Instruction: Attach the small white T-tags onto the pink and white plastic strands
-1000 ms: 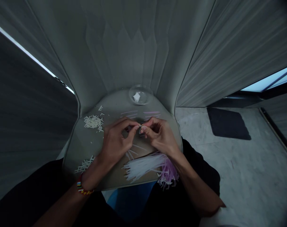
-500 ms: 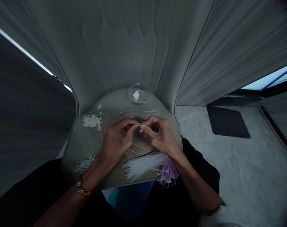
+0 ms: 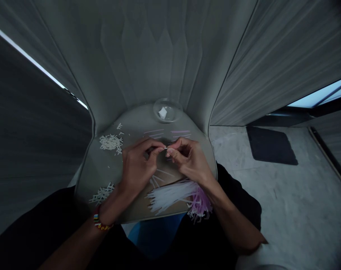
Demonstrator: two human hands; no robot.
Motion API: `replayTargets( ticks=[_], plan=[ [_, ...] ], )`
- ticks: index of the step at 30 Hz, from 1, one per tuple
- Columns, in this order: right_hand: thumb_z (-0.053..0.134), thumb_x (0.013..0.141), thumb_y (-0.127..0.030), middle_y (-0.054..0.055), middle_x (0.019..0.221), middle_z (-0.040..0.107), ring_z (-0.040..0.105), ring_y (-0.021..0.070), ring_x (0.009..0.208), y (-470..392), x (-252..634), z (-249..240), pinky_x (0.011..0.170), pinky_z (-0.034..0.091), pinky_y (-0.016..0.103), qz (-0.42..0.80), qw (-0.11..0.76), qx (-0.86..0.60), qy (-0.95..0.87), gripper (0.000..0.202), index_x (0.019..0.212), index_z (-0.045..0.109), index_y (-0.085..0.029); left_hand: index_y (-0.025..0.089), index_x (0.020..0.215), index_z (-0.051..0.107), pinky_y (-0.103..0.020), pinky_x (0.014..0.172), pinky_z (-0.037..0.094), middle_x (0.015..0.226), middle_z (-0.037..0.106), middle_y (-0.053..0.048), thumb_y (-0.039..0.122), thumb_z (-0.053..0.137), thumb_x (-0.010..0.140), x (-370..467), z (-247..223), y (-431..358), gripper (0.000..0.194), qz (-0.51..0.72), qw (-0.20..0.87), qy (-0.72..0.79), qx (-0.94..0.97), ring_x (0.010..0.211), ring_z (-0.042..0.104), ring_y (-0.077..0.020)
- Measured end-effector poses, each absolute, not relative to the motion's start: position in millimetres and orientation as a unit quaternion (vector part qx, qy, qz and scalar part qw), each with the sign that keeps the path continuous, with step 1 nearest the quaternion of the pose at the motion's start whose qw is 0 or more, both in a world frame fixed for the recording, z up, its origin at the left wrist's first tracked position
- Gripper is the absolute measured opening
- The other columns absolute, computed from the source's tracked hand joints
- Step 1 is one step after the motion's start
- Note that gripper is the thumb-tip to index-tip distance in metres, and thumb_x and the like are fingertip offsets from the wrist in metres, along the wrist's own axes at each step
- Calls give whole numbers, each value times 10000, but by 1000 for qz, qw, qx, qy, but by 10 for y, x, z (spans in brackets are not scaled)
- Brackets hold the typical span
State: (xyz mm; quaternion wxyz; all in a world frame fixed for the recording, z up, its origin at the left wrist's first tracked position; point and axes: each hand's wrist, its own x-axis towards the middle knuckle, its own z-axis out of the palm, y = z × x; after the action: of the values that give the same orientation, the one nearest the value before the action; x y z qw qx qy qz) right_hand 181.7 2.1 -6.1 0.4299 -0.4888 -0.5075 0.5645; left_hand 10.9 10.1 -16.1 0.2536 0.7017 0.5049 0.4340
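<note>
Over the middle of the chair seat (image 3: 102, 172), my left hand (image 3: 140, 161) and my right hand (image 3: 188, 157) meet, thumb and forefinger pinched on each. Between the fingertips shows a small pale piece (image 3: 166, 148), mostly covered, so its kind is hard to make out. Below my hands lies a bundle of thin white sticks (image 3: 168, 195), with purple sticks (image 3: 200, 204) at its right end. A few loose white sticks (image 3: 163, 174) are by my left palm. Purple strips (image 3: 180, 131) and white strips (image 3: 155, 132) lie in rows just beyond my fingers.
A clear round dish (image 3: 174, 112) with a white scrap (image 3: 162, 113) stands at the seat's back. To the left are a heap of short cream pieces (image 3: 111, 142) and a smaller heap of branched pieces (image 3: 102, 194). A dark mat (image 3: 271, 145) lies on the floor at right.
My hands hold nearly the same pinch on the small piece. The whole view has shifted slightly; nothing else has visibly moved.
</note>
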Motion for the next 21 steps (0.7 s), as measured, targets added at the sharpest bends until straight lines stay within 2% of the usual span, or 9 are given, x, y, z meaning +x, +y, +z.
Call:
replayTargets(
  ticks=[8,12,21],
  plan=[
    [721,900,-390,27,779,696,616,153,692,-14,1797,-104,647,474,280,490,429,-511,-562,215,826,658,-198,232,861,729,-269,694,480,829,729,23,190,656,919,118,-179,87,103,439,235,503,707,720,643,-135],
    [674,922,-326,18,782,694,625,146,688,-30,1769,-123,622,474,262,470,439,-514,-567,157,832,644,-202,218,857,724,-259,678,482,813,723,23,198,672,915,128,-194,83,81,451,217,500,707,707,640,-126],
    [652,933,-292,17,804,698,639,143,711,-35,1752,-141,640,482,259,444,437,-516,-588,132,840,631,-201,214,875,708,-271,702,493,831,724,19,123,638,918,155,-179,34,123,434,178,501,727,758,659,-133]
  ],
)
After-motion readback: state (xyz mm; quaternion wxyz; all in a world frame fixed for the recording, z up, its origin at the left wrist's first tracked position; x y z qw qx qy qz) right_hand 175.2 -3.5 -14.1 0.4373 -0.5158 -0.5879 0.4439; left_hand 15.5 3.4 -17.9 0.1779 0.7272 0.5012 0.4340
